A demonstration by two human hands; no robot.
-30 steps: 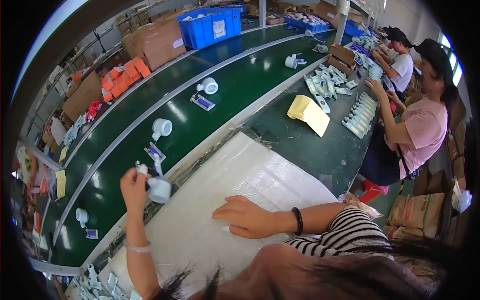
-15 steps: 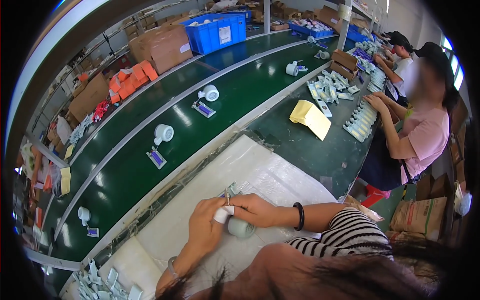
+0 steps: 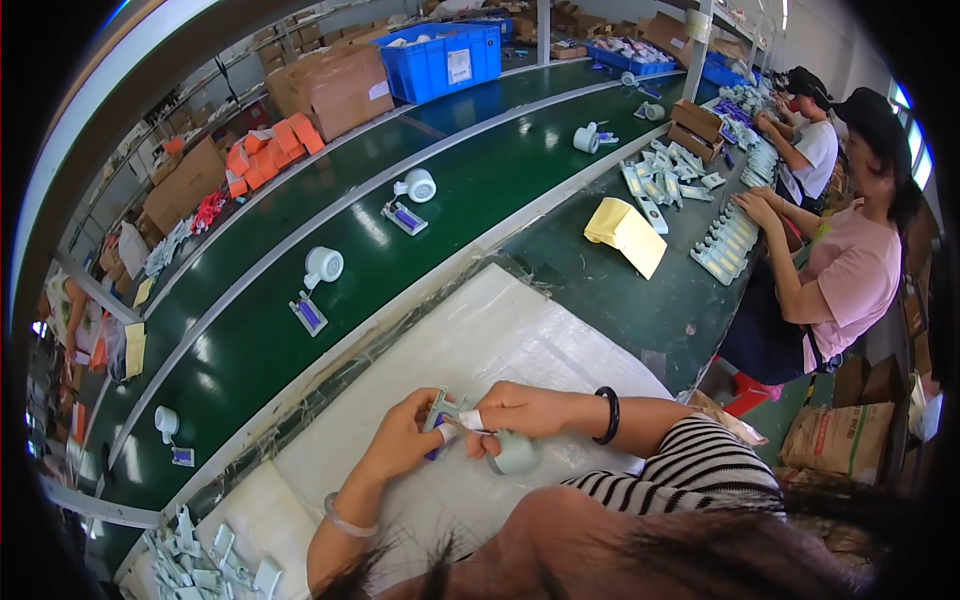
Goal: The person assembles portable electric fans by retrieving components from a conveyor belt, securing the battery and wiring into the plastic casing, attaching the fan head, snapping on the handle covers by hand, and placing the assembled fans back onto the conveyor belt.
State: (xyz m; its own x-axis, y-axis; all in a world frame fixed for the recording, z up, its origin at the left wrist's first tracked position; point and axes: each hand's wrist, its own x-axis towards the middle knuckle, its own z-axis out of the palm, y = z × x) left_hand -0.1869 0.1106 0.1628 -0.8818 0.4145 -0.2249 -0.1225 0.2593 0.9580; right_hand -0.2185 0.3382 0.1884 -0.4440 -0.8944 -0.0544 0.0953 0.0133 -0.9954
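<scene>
My left hand (image 3: 398, 440) grips a flat pale-green plastic casing (image 3: 441, 404) with a purple strip along it, near the middle of the white padded mat. Close beside it, my right hand (image 3: 527, 408) has its fingers closed at the casing's near end; what they pinch is too small to make out. Below the right hand sits a round pale-green housing (image 3: 518, 454), partly covered by the fingers. White wraps show on the digits of both hands where they meet.
A green conveyor belt (image 3: 250, 370) carries several round housings with purple-striped casings. Pale-green pieces (image 3: 205, 560) are heaped at lower left. A yellow folded card (image 3: 626, 237) lies on the bench to the right. Two co-workers sit beyond it. A blue bin (image 3: 441, 64) stands across the belt.
My hands have moved slightly apart and turned, so the casing with its purple strip now shows. The round housing has shifted to the right under my right hand.
</scene>
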